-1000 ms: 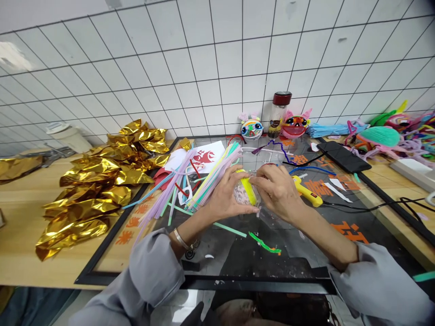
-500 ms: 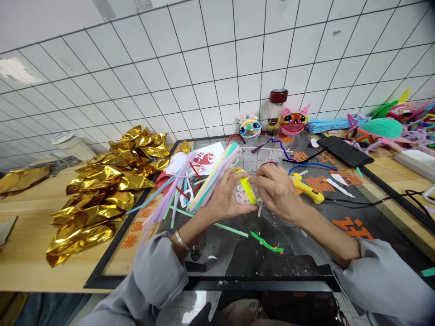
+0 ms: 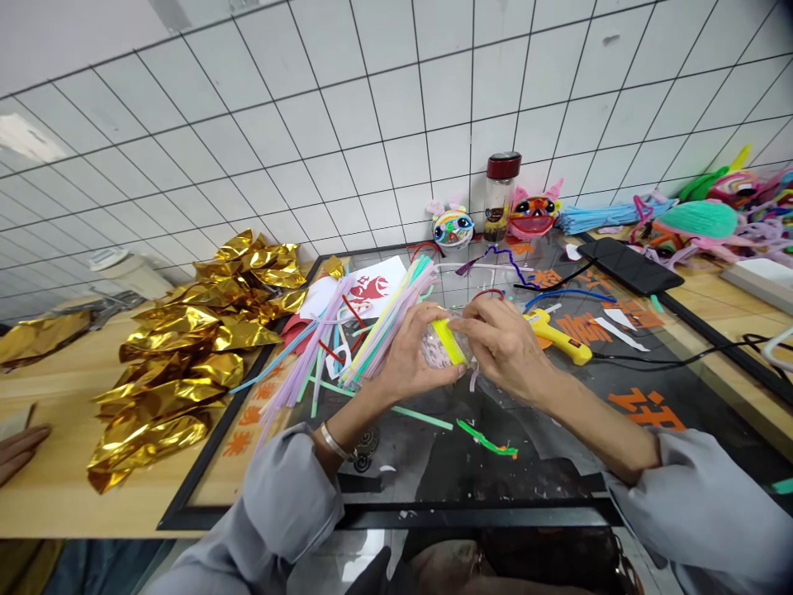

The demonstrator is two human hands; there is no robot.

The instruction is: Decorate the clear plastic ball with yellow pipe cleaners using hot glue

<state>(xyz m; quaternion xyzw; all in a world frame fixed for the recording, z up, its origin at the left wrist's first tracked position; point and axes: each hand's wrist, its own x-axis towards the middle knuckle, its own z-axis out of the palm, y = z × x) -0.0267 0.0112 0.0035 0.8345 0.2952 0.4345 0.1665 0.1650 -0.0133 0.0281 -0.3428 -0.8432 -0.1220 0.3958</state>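
Note:
My left hand is closed round the side of a small clear, rounded plastic piece wrapped with a bright yellow band. Against the other side of it, my right hand has its fingers pinched together; what lies between them is hidden. A red pipe cleaner curves just behind the right fingers. Close to that hand rests a yellow glue gun. Under and beside my left hand spreads a bundle of pastel strips. Nearer me lies a short green strip with orange bits.
Crumpled gold foil covers the left side. Two decorated animal heads and a lidded bottle stand by the tiled wall. A phone, the gun's cord and colourful yarn pieces lie right. Another person's hand rests at the far left.
Another person's hand has come into view at the far left edge. The view has shifted slightly; both my hands keep nearly the same hold on the plastic piece.

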